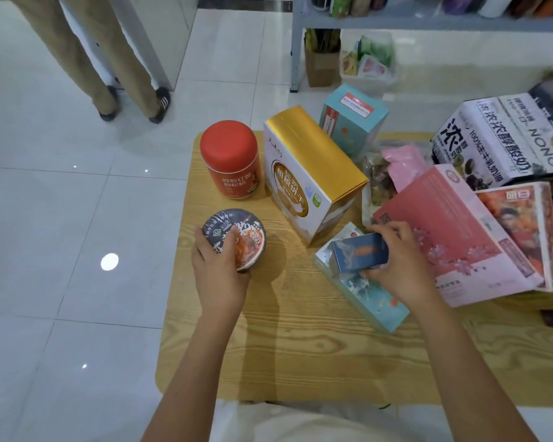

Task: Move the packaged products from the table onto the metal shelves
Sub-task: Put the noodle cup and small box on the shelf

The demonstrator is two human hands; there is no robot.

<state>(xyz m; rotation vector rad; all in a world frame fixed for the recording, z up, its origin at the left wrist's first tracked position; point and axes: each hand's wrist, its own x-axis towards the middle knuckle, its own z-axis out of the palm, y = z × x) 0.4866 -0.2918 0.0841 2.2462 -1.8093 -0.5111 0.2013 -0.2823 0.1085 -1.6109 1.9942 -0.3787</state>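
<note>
Head view: milk carton [498,138] reads "NONG" and "100%".

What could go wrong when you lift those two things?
The bowl sits near the table edge, and the left hand grips it from one side, so it might slip to the floor. The right hand holds the blue box right beside the leaning pink box; a careless lift could bump it and make it slide.

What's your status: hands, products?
Left hand grips noodle bowl. Right hand holds small blue box over teal box. Pink box crowds right hand. Neither shelved yet.
</note>
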